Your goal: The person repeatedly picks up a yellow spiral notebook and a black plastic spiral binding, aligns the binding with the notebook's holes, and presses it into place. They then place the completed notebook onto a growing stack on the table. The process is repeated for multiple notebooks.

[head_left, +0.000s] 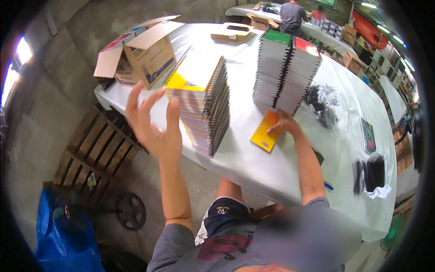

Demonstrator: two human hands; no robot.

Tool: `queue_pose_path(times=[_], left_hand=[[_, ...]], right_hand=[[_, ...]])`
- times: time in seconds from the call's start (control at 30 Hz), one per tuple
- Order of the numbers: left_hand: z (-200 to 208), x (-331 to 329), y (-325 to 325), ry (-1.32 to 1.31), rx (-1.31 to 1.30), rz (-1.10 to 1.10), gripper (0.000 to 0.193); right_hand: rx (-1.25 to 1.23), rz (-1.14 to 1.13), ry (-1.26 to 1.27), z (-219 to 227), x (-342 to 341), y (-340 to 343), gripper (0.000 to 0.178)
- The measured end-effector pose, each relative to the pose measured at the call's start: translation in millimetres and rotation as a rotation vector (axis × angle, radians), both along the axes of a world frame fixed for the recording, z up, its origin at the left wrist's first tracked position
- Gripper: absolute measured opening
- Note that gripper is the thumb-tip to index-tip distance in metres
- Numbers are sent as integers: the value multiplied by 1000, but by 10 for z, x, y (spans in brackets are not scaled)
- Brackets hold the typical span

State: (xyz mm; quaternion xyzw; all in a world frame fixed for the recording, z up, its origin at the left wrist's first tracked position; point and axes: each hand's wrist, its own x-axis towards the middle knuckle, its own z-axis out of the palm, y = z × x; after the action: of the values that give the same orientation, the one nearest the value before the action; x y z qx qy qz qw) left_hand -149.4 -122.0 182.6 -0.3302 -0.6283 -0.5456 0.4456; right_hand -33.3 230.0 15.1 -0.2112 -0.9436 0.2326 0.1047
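My left hand is raised with its fingers spread, next to a tall stack of yellow-covered spiral notebooks. Dark coil bindings run up the right side of that stack. Farther right, my right hand grips a single yellow notebook at its right edge, the thumb on its cover. This notebook is over the white table just in front of two tall piles of spiral notebooks. One pile has a green cover on top, the other a red cover.
An open cardboard box stands at the table's far left, a shallow carton at the back. Plastic wrap with black coils, a dark notebook and more black coils lie right. A wooden pallet leans left. Another person sits beyond.
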Motion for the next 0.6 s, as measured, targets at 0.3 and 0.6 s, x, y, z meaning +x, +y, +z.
queue_pose_path(times=[0.3,0.6], left_hand=[[-976,1415,1021,-199,-553,-575,37],[-1395,1435,1219,311,-782,-529,14]], right_hand=[[-655,-136,653,-78,1182,-1225,44],[-129,-737,577,380,2684,-629,53]])
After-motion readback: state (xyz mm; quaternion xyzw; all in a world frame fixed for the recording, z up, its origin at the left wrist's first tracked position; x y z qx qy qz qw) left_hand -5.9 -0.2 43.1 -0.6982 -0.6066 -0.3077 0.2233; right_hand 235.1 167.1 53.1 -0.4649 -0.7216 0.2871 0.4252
